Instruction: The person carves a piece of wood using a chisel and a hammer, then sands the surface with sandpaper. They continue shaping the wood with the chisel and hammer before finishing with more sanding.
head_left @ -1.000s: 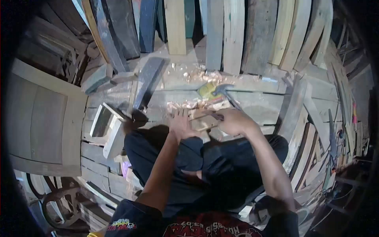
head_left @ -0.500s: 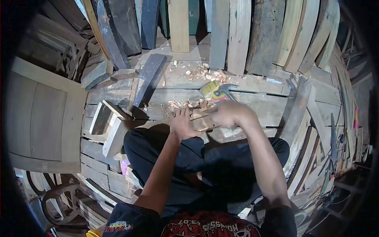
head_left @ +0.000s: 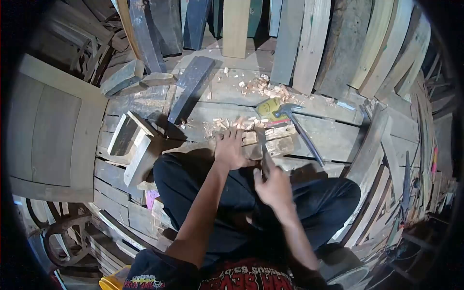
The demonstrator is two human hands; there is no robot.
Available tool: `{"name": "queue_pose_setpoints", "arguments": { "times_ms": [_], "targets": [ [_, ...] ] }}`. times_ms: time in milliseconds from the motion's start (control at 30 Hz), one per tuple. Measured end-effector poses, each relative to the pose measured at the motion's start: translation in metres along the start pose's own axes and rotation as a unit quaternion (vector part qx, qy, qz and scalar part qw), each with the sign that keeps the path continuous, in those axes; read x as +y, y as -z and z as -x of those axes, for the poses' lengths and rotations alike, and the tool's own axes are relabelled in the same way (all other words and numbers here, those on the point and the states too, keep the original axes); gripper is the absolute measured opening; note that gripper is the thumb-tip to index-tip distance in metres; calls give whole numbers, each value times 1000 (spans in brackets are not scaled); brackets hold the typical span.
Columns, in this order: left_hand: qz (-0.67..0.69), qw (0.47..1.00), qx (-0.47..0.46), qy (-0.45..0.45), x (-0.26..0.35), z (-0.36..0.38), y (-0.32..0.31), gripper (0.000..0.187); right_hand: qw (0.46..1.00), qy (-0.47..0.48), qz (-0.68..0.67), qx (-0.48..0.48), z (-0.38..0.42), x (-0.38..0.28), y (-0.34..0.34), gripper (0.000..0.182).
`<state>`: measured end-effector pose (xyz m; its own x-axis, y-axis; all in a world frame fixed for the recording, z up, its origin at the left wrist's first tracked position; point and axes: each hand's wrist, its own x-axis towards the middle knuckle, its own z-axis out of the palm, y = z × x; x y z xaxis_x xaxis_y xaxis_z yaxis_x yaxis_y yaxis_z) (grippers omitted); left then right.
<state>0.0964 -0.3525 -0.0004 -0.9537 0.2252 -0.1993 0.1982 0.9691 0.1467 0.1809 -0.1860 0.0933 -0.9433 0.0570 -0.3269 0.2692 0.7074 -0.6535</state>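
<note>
My left hand point(head_left: 228, 149) presses down on the left part of a short wooden block point(head_left: 280, 146), its fingers over the top and its thumb on the near side. The block lies on the plank floor in front of my crossed legs and has a groove or cut recess along its upper face. My right hand point(head_left: 275, 191) is closed around a chisel point(head_left: 264, 151), whose flat metal blade points away from me across the block. A claw hammer point(head_left: 307, 137) lies just right of the block, its head partly over a yellow packet point(head_left: 267, 109). Wood chips point(head_left: 227, 124) lie along the block's far edge.
Planks point(head_left: 235, 29) stand upright across the back. A dark beam point(head_left: 192, 89) lies at the left, near a box-like wooden frame point(head_left: 138, 145). A panelled door point(head_left: 55, 130) is at far left. More shavings point(head_left: 266, 87) cover the floor; boards point(head_left: 372, 140) are stacked right.
My right hand, blurred over the block's right end before, has drawn back toward my lap and now shows the chisel in it. The hammer's handle is uncovered. My left hand remains on the block.
</note>
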Motion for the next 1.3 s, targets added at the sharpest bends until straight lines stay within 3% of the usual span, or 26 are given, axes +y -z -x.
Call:
{"name": "queue_pose_setpoints", "arguments": {
  "times_ms": [100, 200, 233, 267, 400, 433, 533, 600, 633, 733, 800, 900, 933, 1033, 1133, 1300],
  "targets": [
    [-7, 1000, -30, -7, -7, -8, -9, 125, 993, 28, -83, -80, -20, -12, 55, 50],
    [16, 998, -63, 6, -3, -3, 8, 129, 989, 14, 17, -147, -10, -23, 96, 54],
    [18, 998, -59, 1, -6, -2, 3, 134, 988, 62, 41, -133, -6, -13, 96, 57],
    [19, 998, -55, -5, -7, -2, -2, 138, 985, 43, 72, -151, -2, -12, 97, 59],
    [18, 999, -26, -7, -5, -1, -1, 126, 982, 41, 146, -113, 5, -39, 77, 57],
    [15, 1000, -1, -12, -6, 1, -4, 107, 979, 44, 165, -109, 6, -46, 73, 57],
    [-189, 962, 194, -25, -39, -31, -128, 92, 975, 60, 185, -109, 15, -53, 68, 65],
    [-90, 991, 101, -15, -18, -8, -74, 80, 976, 59, 180, -110, 25, -46, 68, 66],
    [-164, 983, 81, -6, -19, -11, -81, 85, 982, 55, 152, -101, 34, -40, 68, 65],
    [-93, 994, 54, 14, 11, 28, -23, 87, 994, 62, 51, -79, 58, -6, 66, 63],
    [-168, 983, 69, 23, 24, 37, -19, 92, 993, 95, -57, -45, 77, 10, 69, 62],
    [-194, 976, 95, 31, 41, 56, -16, 90, 997, 51, -43, -48, 107, 7, 90, 63],
    [-143, 985, 89, 37, 45, 62, -8, 92, 996, 26, -40, -71, 120, -3, 103, 70],
    [-16, 995, 89, 31, 49, 78, 11, 96, 998, 39, -2, -49, 137, -2, 118, 68],
    [57, 992, 102, 54, 45, 78, 9, 99, 998, 30, 36, -41, 144, 3, 129, 54],
    [44, 996, 25, 78, 48, 66, 21, 107, 992, 38, 105, -54, 146, 10, 137, 47]
  ]
}}
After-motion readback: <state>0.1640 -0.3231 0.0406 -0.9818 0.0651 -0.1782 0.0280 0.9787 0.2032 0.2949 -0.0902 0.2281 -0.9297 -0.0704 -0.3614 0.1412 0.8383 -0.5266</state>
